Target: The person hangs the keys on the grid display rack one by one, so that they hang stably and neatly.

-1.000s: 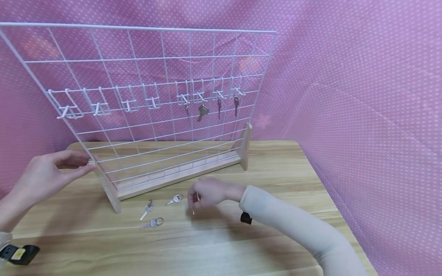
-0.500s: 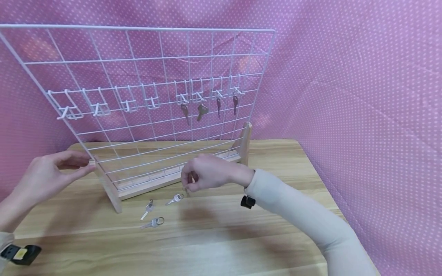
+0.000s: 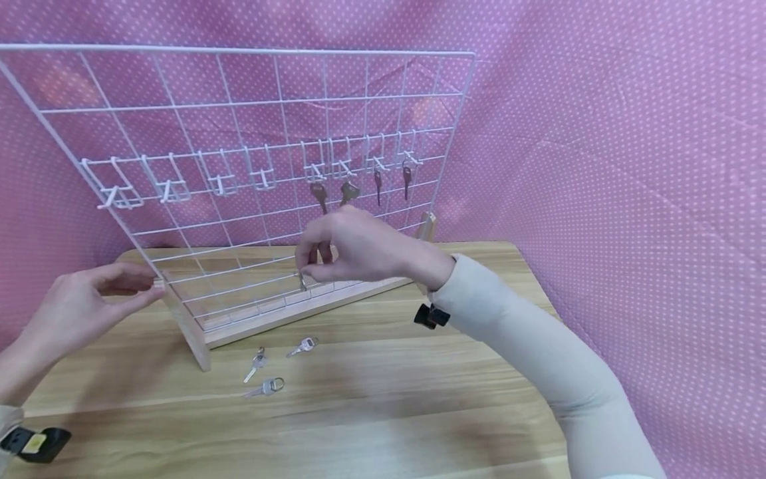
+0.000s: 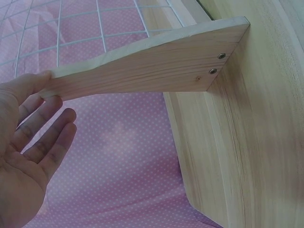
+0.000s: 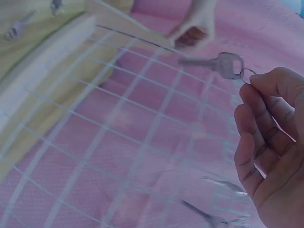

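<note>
My right hand [image 3: 365, 247] is raised in front of the white wire grid [image 3: 239, 50], below its hooks. Thumb and forefinger pinch the small ring of a metal key [image 5: 229, 65], whose blade points away from the hand in the right wrist view. At the grid's left end, my left hand [image 3: 78, 309] grips the top of the wooden side support [image 4: 142, 71] between thumb and fingers. Several keys hang from the right-hand hooks, among them a dark key [image 3: 407, 181]. Three keys lie on the table, one of them a ringed key [image 3: 263, 387] nearest the front.
Several white hooks line the grid; an unladen hook [image 3: 173, 191] is on its left half. A wooden base bar [image 3: 263, 324] joins the side supports on the wood-grain table [image 3: 419, 412]. Pink dotted cloth [image 3: 628, 166] surrounds the back and sides.
My right hand has lifted a key off the table and carried it up and slightly left toward the grid. The left hand stays on the side support.
</note>
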Available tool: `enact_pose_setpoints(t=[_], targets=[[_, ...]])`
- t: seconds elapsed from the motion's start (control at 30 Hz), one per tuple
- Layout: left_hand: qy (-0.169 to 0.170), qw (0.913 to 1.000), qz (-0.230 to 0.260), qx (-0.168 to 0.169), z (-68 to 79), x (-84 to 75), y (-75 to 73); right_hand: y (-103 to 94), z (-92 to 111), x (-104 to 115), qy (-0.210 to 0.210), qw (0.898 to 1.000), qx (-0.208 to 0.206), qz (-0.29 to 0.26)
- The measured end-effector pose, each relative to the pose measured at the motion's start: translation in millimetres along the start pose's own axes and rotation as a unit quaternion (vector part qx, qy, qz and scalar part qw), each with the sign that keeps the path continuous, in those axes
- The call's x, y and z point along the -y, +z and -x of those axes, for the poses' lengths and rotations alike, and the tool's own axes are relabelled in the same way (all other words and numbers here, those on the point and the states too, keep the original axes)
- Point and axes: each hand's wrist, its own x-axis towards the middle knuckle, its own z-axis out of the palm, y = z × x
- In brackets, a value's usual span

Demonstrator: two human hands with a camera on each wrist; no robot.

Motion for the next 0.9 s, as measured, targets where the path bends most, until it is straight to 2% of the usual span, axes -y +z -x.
enact_pose_setpoints(t=[0.37,0.57,0.9], targets=[[0.007,1.0000,-0.001,-0.005,0.3,1.0,1.3,-41.4,-18,19,-0.004,0.999,-0.034,-0.008],[0.007,0.9999,-0.003,-0.014,-0.1,1.4,1.8,-51.2,-28,15,0.014,0.998,-0.066,-0.020],[0.008,0.9999,0.000,-0.015,-0.1,1.1,1.5,-60.5,-46,6,0.030,0.995,-0.090,-0.019]])
